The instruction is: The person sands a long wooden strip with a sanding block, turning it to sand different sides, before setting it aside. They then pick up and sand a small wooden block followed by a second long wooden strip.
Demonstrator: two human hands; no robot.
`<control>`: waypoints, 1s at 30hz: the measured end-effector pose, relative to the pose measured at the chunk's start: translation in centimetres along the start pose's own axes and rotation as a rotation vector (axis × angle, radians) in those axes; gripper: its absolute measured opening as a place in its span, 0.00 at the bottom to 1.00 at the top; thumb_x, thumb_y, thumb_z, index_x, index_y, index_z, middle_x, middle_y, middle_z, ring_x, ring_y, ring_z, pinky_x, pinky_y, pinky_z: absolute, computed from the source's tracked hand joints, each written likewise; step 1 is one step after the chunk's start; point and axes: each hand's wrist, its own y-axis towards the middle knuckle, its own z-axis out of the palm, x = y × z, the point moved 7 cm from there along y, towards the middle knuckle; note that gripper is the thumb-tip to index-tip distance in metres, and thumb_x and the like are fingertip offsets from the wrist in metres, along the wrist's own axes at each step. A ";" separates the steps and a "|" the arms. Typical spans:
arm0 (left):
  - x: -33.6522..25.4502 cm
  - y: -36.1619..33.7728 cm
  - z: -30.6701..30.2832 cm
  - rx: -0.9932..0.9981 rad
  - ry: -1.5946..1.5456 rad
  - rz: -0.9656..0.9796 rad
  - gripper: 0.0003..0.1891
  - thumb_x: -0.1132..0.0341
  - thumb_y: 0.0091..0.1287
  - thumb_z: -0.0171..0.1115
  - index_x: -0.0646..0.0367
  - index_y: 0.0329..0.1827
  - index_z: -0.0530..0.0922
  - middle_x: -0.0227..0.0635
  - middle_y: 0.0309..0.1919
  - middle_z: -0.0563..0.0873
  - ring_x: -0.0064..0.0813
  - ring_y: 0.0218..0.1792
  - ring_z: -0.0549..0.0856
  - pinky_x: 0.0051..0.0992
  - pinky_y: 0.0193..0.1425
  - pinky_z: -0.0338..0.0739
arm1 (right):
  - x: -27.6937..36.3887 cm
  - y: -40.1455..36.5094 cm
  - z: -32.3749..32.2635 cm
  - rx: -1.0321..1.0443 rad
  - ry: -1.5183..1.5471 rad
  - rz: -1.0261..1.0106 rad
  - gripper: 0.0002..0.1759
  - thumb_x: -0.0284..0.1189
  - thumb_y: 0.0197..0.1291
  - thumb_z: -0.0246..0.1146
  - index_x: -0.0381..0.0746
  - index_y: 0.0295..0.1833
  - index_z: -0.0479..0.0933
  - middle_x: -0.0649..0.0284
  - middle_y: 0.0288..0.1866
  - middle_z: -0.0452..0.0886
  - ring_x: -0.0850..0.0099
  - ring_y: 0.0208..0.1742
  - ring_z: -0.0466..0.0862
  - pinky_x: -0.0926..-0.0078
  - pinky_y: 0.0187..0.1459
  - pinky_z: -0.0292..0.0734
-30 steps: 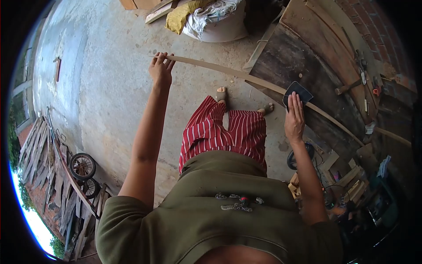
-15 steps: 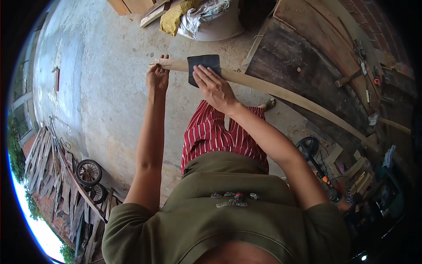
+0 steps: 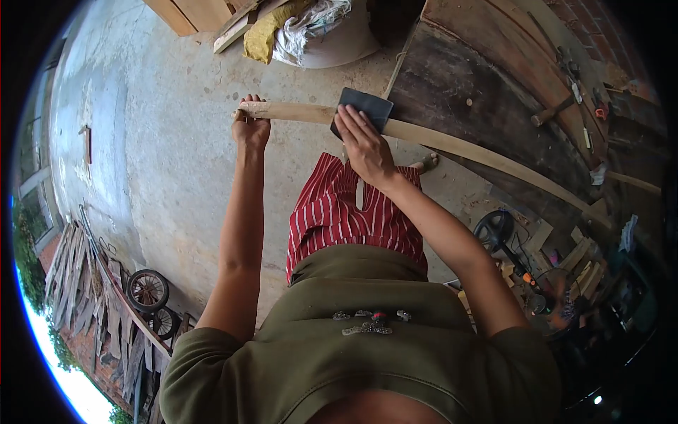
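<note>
A long, pale wooden strip (image 3: 480, 157) stretches in a curve from my left hand to the lower right. My left hand (image 3: 251, 131) is closed around its left end, palm up, with the fingertips showing past the far edge. On top of the strip lies a dark square sheet of sandpaper (image 3: 376, 106), wider than the wood. My right hand (image 3: 369, 152) presses this sheet to the strip, its fingers lying long across it and its thumb hidden.
Ahead stands a white sack (image 3: 342, 42) with a yellow bag against it. A dark wooden board (image 3: 459, 78) lies at the upper right, with a hammer (image 3: 554, 113) on it. Wheels (image 3: 147, 290) and stacked old planks (image 3: 92, 290) are at the lower left.
My right hand and the sandpaper have slid right along the strip, and the sheet is now tilted. My left hand stays at the strip's end. The view has shifted slightly.
</note>
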 end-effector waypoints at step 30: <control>4.9 -0.2 5.1 -0.135 -0.121 -0.167 0.35 0.23 0.63 0.43 0.49 0.26 0.66 0.22 0.16 0.68 0.24 0.18 0.70 0.26 0.24 0.69 | 1.5 2.8 -0.3 -0.003 -0.019 -0.076 0.25 0.24 0.67 0.50 0.30 0.69 0.70 0.51 0.74 0.69 0.59 0.75 0.69 0.62 0.77 0.61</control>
